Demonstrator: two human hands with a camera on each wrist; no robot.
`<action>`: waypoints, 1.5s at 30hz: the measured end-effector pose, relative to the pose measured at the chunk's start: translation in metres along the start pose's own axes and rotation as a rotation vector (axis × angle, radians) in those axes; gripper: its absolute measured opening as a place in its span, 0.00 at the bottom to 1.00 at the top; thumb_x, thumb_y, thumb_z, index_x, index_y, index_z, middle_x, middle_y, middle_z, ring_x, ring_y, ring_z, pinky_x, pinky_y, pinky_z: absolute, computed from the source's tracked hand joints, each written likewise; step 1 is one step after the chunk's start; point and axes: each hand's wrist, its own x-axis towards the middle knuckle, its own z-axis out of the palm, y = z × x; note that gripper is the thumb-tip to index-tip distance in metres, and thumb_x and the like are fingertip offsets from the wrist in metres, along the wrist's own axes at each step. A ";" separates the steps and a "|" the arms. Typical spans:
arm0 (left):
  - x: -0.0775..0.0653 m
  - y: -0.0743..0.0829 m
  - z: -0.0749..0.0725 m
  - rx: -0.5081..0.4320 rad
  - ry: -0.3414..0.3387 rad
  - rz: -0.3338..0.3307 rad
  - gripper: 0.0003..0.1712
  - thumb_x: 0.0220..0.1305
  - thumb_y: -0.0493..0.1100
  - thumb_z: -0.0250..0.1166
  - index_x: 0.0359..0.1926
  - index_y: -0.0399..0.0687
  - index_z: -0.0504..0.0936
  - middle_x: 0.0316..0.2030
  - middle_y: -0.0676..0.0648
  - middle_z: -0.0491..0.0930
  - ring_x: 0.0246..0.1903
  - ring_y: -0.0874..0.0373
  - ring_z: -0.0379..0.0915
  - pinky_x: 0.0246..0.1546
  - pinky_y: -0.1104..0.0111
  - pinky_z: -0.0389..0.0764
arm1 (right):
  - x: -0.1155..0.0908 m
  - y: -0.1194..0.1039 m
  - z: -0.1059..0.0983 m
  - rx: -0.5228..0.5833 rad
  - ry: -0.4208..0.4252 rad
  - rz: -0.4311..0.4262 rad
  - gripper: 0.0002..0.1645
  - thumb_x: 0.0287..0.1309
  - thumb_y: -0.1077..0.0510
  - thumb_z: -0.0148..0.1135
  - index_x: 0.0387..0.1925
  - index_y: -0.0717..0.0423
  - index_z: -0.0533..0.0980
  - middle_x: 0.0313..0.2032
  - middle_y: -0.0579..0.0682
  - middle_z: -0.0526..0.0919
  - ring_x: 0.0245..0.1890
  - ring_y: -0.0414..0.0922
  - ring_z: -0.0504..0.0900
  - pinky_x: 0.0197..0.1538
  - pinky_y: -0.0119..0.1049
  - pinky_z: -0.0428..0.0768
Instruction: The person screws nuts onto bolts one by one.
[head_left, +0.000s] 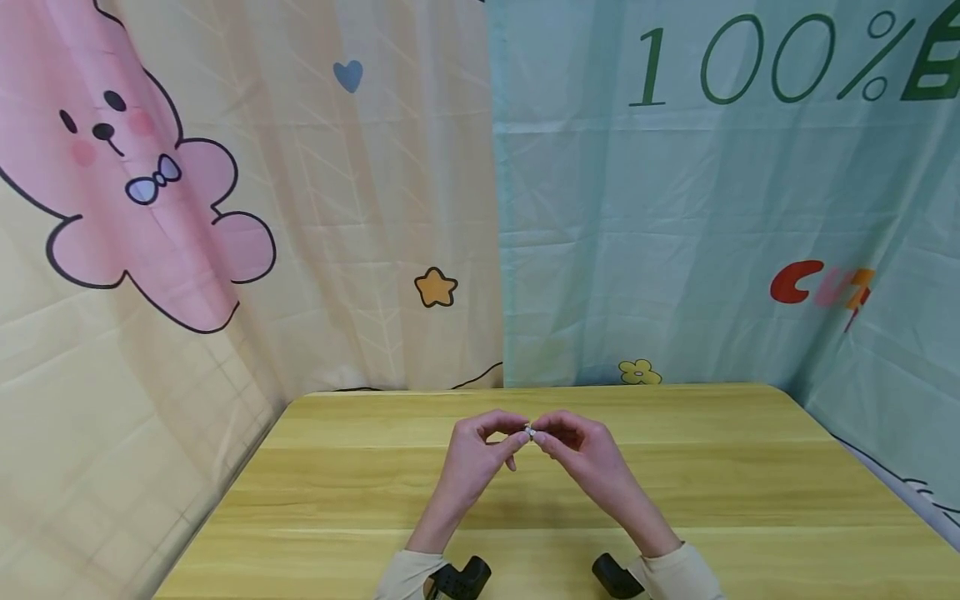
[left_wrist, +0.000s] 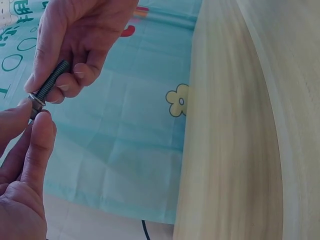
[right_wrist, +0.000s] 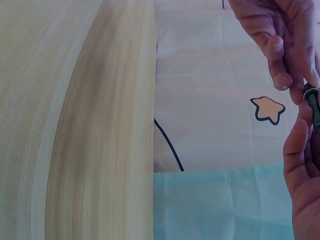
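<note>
A dark threaded metal bolt [left_wrist: 52,81] is held up between the two hands, over the table. My left hand [head_left: 480,454] pinches its thick head end [left_wrist: 35,107] between thumb and fingertips. From the other side my right hand [head_left: 588,458] grips the bolt close to a shiny washer-like ring [left_wrist: 40,98], and the threaded shank runs along its curled fingers. The fingertips of both hands almost meet there. In the right wrist view the bolt [right_wrist: 314,107] shows only at the right edge, partly covered by fingers.
A light wood-grain table [head_left: 337,492] lies under the hands. Printed curtains, one cream [head_left: 315,250] and one blue-green [head_left: 637,233], hang behind it and along its sides. Dark wrist cameras [head_left: 468,577] sit by the cream sleeves [head_left: 678,573].
</note>
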 end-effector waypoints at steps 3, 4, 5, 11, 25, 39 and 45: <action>0.000 0.001 0.000 0.002 -0.011 0.000 0.07 0.63 0.31 0.67 0.42 0.33 0.86 0.36 0.42 0.83 0.35 0.51 0.78 0.23 0.69 0.81 | 0.000 -0.001 0.000 0.005 0.010 0.008 0.08 0.64 0.55 0.65 0.43 0.52 0.82 0.40 0.48 0.84 0.38 0.45 0.83 0.42 0.40 0.83; 0.000 0.001 0.000 0.003 -0.011 0.000 0.07 0.63 0.31 0.67 0.41 0.33 0.86 0.36 0.42 0.83 0.35 0.52 0.78 0.23 0.69 0.80 | 0.000 -0.001 0.000 0.008 0.014 0.008 0.08 0.64 0.55 0.65 0.43 0.52 0.82 0.40 0.48 0.84 0.38 0.46 0.83 0.42 0.39 0.83; 0.000 0.002 0.000 0.004 -0.009 -0.001 0.06 0.63 0.31 0.67 0.41 0.32 0.86 0.36 0.42 0.83 0.35 0.53 0.78 0.23 0.70 0.80 | 0.000 -0.001 0.000 0.008 0.017 0.008 0.08 0.64 0.55 0.65 0.43 0.52 0.82 0.39 0.48 0.84 0.38 0.46 0.83 0.43 0.39 0.83; -0.001 0.003 -0.001 0.032 0.012 0.011 0.06 0.62 0.31 0.67 0.40 0.33 0.85 0.35 0.40 0.83 0.31 0.57 0.78 0.22 0.70 0.80 | 0.001 -0.001 -0.002 0.009 0.037 0.018 0.10 0.63 0.54 0.66 0.43 0.54 0.82 0.39 0.50 0.84 0.39 0.46 0.83 0.44 0.37 0.82; 0.000 0.006 -0.013 0.013 0.072 0.036 0.05 0.62 0.30 0.67 0.39 0.32 0.85 0.36 0.40 0.82 0.29 0.58 0.77 0.24 0.58 0.83 | 0.003 -0.003 -0.008 0.010 0.062 0.029 0.08 0.61 0.57 0.68 0.41 0.55 0.82 0.38 0.53 0.83 0.38 0.55 0.83 0.42 0.37 0.83; 0.010 -0.029 -0.012 -0.019 0.053 -0.016 0.06 0.61 0.34 0.69 0.39 0.36 0.85 0.33 0.37 0.82 0.29 0.58 0.76 0.21 0.68 0.81 | 0.002 0.005 -0.005 0.060 0.070 0.061 0.09 0.63 0.57 0.67 0.41 0.58 0.80 0.37 0.56 0.82 0.36 0.47 0.83 0.43 0.41 0.83; 0.010 -0.034 -0.015 -0.002 0.053 -0.012 0.08 0.62 0.37 0.70 0.40 0.36 0.84 0.32 0.38 0.82 0.28 0.55 0.77 0.21 0.67 0.81 | 0.005 0.009 -0.002 0.055 0.069 0.101 0.10 0.62 0.58 0.68 0.42 0.59 0.81 0.38 0.55 0.82 0.38 0.50 0.82 0.44 0.41 0.83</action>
